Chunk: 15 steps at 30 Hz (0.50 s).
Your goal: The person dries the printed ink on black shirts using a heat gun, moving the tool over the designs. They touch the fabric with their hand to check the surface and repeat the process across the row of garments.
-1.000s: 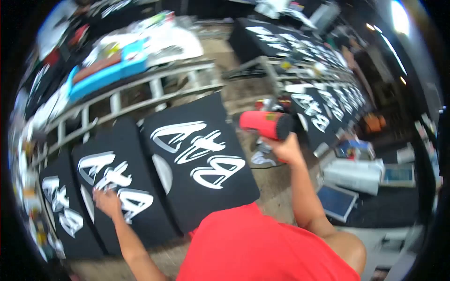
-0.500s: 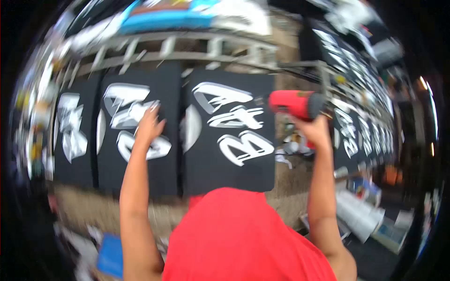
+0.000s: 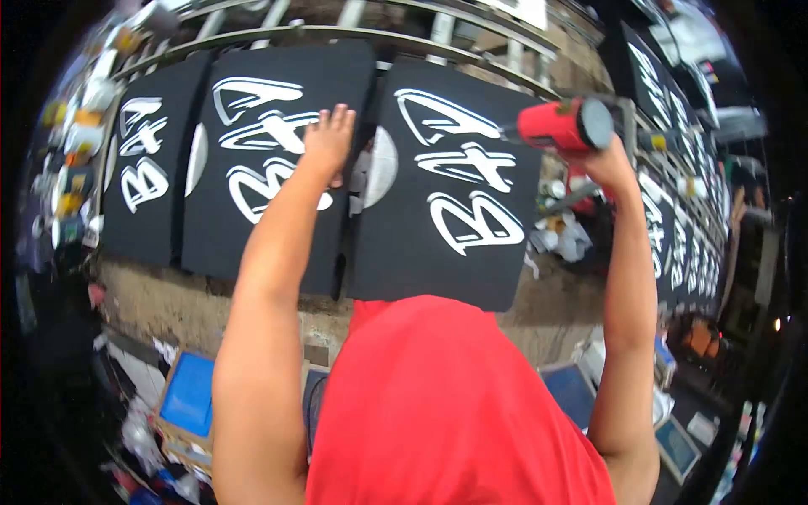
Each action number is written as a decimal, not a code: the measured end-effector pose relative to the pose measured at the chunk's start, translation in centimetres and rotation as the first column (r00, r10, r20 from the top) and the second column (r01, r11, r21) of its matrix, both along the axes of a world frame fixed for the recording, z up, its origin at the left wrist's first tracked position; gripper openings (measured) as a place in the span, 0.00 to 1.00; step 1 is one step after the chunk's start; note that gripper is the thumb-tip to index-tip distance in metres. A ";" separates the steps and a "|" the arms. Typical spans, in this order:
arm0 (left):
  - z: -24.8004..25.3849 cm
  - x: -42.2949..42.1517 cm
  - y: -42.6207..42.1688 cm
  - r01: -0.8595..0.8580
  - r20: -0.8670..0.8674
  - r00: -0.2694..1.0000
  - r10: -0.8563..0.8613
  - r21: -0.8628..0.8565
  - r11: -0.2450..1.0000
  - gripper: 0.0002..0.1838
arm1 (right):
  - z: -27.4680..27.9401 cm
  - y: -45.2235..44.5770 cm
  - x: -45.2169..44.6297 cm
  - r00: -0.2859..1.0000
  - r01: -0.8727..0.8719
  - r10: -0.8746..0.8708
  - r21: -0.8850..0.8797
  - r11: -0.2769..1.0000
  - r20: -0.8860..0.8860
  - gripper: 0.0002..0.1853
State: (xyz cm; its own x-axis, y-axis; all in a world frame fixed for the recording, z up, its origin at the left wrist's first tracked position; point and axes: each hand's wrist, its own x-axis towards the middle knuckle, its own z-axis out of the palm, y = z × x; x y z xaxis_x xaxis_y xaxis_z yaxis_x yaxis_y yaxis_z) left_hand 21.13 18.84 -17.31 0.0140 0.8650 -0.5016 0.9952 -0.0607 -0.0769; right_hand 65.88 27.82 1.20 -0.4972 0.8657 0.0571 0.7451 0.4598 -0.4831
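My right hand [image 3: 608, 164] is wrapped round the handle of a red heat gun [image 3: 549, 124]. Its nozzle points left, at the top letter on the nearest black printed fabric panel [image 3: 383, 252]. Bold white outlined letters cover this panel, which lies flat with a white half-round patch [image 3: 382, 168] at its left edge. Over the middle black panel [image 3: 311, 67] my left hand [image 3: 328, 143] is held with fingers stretched out, near its white letters; whether it touches the fabric I cannot tell. A third printed panel [image 3: 164, 227] lies further left.
Behind the panels runs a metal rail frame [image 3: 353, 15]. More printed black panels [image 3: 686, 227] stand in a row on the right. Bottles and tubs [image 3: 80, 160] crowd the far left. A blue-faced box [image 3: 189, 391] sits low on the left, and framed screens [image 3: 571, 391] lie low on the right.
The camera view has shifted, so the panels appear higher and further right. My left hand has moved to the middle panel's right side. The heat gun stays in my right hand, now tilted differently.
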 end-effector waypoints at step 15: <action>-2.1 3.5 1.6 -0.086 -0.206 0.977 0.059 -0.124 0.989 0.39 | -2.2 6.3 -1.8 0.946 0.063 -0.013 -0.144 0.988 0.323 0.24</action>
State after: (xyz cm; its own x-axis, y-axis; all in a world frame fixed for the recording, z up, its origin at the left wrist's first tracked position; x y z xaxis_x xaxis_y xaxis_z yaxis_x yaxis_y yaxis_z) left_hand 24.67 20.46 -19.42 -0.1591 0.7862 -0.5971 0.9622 -0.0121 -0.2722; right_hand 64.04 34.07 -1.02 -0.4343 0.8705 -0.2315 0.8872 0.3690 -0.2771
